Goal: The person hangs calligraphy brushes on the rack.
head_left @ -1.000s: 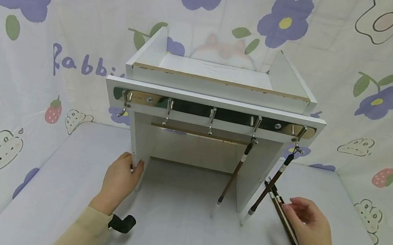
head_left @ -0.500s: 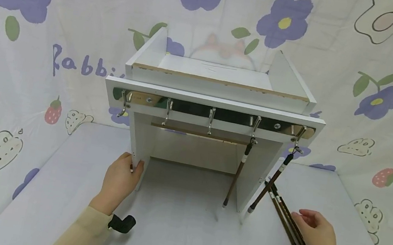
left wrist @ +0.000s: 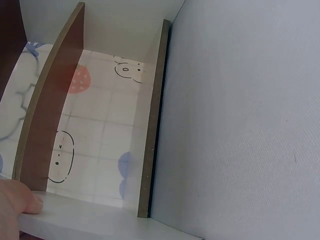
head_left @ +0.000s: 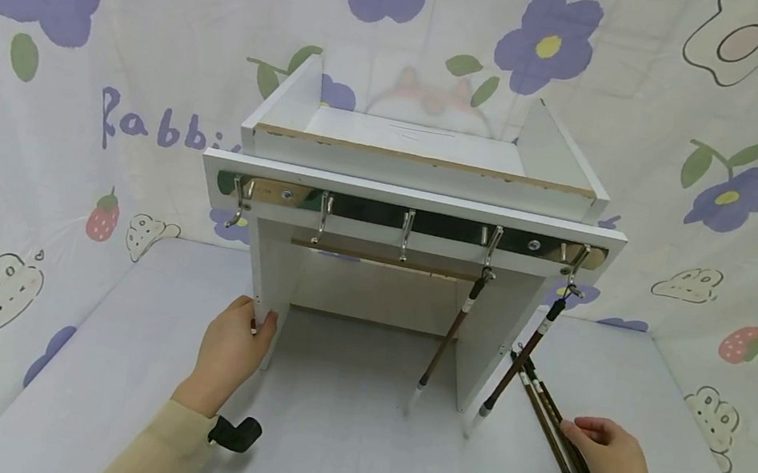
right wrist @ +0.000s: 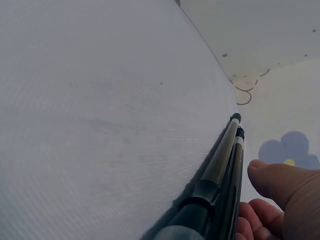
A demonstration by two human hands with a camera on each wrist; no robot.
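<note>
My left hand grips the left side panel of a white wooden rack; in the left wrist view the thumb lies over the panel's edge. Two calligraphy brushes dangle by loops from the rack's two rightmost hooks: an inner brush and an outer brush. More brushes lie side by side on the table at the right. Beside these is my right hand, its fingers loosely bent. The right wrist view shows the thumb apart from the lying brushes; fingertip contact is unclear.
A shiny metal hook rail runs across the rack's front, with three hooks at left and middle bare. Above it is a shallow open shelf. Behind the white table hangs a patterned cloth.
My right hand has drawn back slightly toward the front right, along the lying brushes. The inner hanging brush swings a little. My left hand stays on the panel.
</note>
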